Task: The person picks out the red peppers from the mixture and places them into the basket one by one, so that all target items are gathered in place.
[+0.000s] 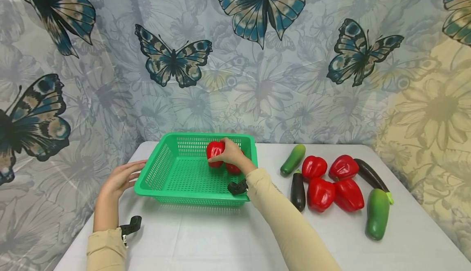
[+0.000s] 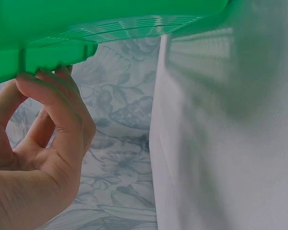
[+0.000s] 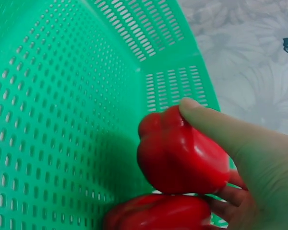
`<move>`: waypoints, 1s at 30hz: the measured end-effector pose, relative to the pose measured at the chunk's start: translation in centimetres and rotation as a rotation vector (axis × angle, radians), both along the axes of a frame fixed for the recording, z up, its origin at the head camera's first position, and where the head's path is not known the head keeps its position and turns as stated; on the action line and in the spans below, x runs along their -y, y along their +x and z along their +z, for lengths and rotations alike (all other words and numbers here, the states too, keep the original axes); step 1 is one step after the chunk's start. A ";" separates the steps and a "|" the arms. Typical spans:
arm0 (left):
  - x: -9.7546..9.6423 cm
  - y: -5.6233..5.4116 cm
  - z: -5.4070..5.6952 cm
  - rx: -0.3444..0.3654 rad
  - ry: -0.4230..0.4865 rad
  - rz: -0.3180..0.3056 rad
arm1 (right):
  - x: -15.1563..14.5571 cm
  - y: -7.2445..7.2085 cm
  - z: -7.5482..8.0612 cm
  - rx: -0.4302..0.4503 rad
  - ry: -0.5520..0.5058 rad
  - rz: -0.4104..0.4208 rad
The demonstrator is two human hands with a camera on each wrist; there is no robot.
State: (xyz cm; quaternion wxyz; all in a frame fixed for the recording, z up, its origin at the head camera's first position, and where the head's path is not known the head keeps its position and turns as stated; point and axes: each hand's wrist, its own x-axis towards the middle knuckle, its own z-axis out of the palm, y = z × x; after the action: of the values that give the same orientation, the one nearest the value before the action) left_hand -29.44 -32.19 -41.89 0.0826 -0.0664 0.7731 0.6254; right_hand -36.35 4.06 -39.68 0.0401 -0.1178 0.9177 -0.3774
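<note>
In the head view a green plastic basket (image 1: 184,198) with slotted walls stands on the table. My right hand (image 1: 232,155) is inside its right half, holding a red bell pepper (image 1: 214,151) with the thumb over one side and fingers around the other, as the right wrist view shows. Another red bell pepper (image 3: 158,213) lies in the basket just below the held one, partly covered by the hand in the head view. My left hand (image 1: 119,178) is at the basket's left end. Its bent fingers (image 2: 62,108) hold the rim in the left wrist view.
Right of the basket lie several red bell peppers (image 1: 321,194), a small cucumber (image 1: 293,159), a larger cucumber (image 1: 377,213) and two eggplants, one short (image 1: 298,191) and one long (image 1: 371,174). A butterfly-print cloth (image 1: 257,99) hangs behind the white table (image 1: 206,238).
</note>
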 end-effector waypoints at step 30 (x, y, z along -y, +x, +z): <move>0.0 0.0 -0.1 0.021 -0.031 -0.008 | 0.3 -0.5 -0.7 -0.025 0.289 0.057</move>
State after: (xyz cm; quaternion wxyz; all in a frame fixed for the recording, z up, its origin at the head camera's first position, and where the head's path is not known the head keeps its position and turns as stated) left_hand -29.44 -32.22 -42.00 0.0925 -0.0711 0.7819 0.6124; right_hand -36.82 3.80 -40.33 0.0558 -0.1414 0.9592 -0.2385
